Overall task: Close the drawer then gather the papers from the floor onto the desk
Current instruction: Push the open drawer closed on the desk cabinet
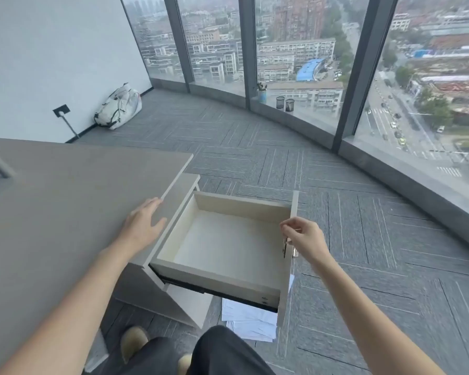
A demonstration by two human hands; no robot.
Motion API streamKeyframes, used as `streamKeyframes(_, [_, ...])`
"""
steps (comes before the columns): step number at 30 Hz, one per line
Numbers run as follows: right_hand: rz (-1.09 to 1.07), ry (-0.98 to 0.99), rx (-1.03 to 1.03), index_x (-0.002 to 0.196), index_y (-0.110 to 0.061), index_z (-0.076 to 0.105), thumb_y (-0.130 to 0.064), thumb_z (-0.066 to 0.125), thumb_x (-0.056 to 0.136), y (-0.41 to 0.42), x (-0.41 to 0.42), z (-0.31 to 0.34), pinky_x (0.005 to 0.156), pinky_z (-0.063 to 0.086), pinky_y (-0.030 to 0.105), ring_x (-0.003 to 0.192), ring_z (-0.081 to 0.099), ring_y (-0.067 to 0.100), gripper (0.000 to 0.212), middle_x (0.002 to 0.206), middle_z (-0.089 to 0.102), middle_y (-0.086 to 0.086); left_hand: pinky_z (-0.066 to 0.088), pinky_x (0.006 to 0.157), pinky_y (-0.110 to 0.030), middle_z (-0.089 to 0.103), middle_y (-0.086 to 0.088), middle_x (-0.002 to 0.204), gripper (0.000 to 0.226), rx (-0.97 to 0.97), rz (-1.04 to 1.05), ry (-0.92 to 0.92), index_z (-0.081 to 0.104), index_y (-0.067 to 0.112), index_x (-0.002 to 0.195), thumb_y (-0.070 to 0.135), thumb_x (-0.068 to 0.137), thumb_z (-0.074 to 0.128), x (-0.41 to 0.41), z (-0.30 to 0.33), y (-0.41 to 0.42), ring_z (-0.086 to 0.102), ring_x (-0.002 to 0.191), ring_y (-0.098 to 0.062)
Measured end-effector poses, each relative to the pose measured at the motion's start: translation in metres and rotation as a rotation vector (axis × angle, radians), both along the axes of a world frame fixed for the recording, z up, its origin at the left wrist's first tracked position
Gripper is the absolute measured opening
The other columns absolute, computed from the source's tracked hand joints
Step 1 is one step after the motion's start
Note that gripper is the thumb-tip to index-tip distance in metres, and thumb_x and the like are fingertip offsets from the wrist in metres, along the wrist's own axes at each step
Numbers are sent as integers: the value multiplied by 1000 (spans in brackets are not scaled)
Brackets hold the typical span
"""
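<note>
from the head camera we see the pale wooden drawer (pixel 222 239) pulled fully out from under the grey desk top (pixel 65 201), empty, its long travel running back toward the desk on our left. our right hand (pixel 305 239) pinches the top edge of the drawer's grey front panel (pixel 291 234), fingers narrowed on it; it is the nearer hand, so the push goes leftward. our left hand (pixel 144 226) rests flat and spread on the desk edge, holding nothing. the white papers (pixel 251 322) lie on the carpet under the drawer.
</note>
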State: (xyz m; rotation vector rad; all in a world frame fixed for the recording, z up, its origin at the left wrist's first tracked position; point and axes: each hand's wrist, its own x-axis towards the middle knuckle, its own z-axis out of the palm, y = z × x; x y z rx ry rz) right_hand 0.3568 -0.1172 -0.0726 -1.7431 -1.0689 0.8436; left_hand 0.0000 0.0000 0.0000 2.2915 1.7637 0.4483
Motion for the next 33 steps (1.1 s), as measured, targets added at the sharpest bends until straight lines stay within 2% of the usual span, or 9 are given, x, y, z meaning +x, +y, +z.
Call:
streamKeyframes(6, [-131, -115, -53, 106, -13, 77, -7, 57, 92, 2, 11, -12, 96, 55, 40, 101, 71, 20, 25, 104, 78, 4, 12, 121, -34, 27, -10, 162, 61, -27, -46, 67, 33, 5, 151, 10, 95, 57, -1, -9, 18, 18, 152, -24])
streamKeyframes(12, [-95, -113, -293, 121, -11, 68, -4, 48, 93, 3, 24, -40, 95, 55, 43, 107, 68, 28, 36, 115, 72, 11, 4, 123, -35, 19, -12, 164, 63, -48, -96, 125, 25, 7, 154, 1, 96, 50, -6, -10, 35, 12, 153, -27])
streamKeyframes(14, [-80, -8, -372, 118, -9, 67, -4, 48, 92, 5, 26, -48, 88, 60, 43, 97, 71, 28, 33, 110, 73, 14, 3, 123, -35, 20, -12, 164, 62, -37, -95, 108, 27, 8, 154, 1, 96, 50, -7, -12, 38, 12, 153, -27])
streamKeyframes(16, [-67, 122, -438, 110, -9, 65, -2, 50, 93, 5, 26, -48, 70, 64, 38, 75, 72, 25, 24, 98, 75, 20, 3, 123, -36, 21, -11, 163, 62, -25, -81, 87, 29, 8, 153, 2, 96, 51, -6, -14, 41, 13, 153, -26])
streamKeyframes(18, [-61, 208, -464, 104, 0, 67, 2, 48, 93, 4, 27, -48, 58, 63, 31, 62, 69, 22, 22, 87, 72, 23, 4, 122, -36, 23, -11, 163, 62, -16, -75, 83, 30, 8, 152, 3, 95, 53, -5, -15, 41, 14, 153, -26])
streamKeyframes(20, [-54, 302, -461, 105, 13, 67, 4, 50, 94, 3, 29, -50, 50, 61, 26, 61, 67, 23, 23, 86, 68, 26, 4, 122, -35, 24, -11, 163, 62, -5, -75, 88, 31, 8, 152, 2, 95, 53, -6, -16, 42, 15, 153, -26])
streamKeyframes(23, [-37, 368, -455, 103, 13, 66, 2, 54, 93, 5, 31, -53, 51, 61, 27, 61, 70, 22, 20, 88, 71, 28, 4, 123, -35, 24, -11, 163, 60, 5, -74, 86, 30, 7, 152, -2, 96, 47, -8, -19, 46, 15, 153, -26])
streamKeyframes(26, [-1, 328, -463, 91, 0, 63, -1, 54, 92, 9, 29, -53, 56, 60, 29, 53, 68, 15, 9, 75, 64, 13, 4, 124, -36, 20, -9, 164, 61, 0, -88, 120, 25, 8, 154, -3, 97, 44, -10, -23, 50, 13, 153, -25])
streamKeyframes(33, [102, 346, -496, 93, -8, 63, -14, 55, 92, 22, 7, -59, 54, 55, 27, 51, 64, 16, 10, 66, 67, 6, 5, 124, -36, 19, -8, 165, 67, 22, -81, 138, 24, 10, 155, -6, 93, 46, -12, -27, 52, 13, 153, -24])
